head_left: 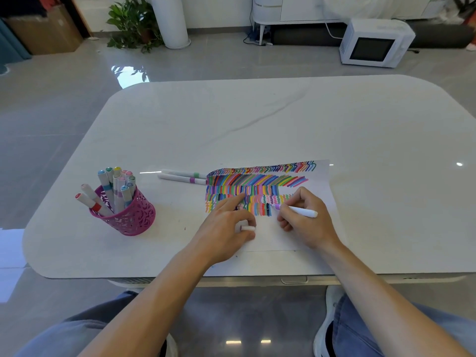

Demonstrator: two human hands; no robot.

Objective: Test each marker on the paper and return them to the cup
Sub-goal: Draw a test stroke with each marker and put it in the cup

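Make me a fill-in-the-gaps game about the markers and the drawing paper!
The white marker in the right hand has a ____ tip.
The left hand grips the marker's white ____ and rests on the scribbled white paper.
____ more white markers lie on the white table beside the paper.
Other markers stand in a ____ perforated cup.
Missing words: purple, cap, two, pink.

Pretty sure we're looking at somebody's living room here: glossy grey floor tiles (pixel 51 112), a leafy potted plant (pixel 131 21) at the back, and a low white cabinet (pixel 296 9). We also spot a white microwave (pixel 373 42) sitting right on the floor and a cardboard box (pixel 43 29) way beyond the tabletop (pixel 257 119)'s far left corner.
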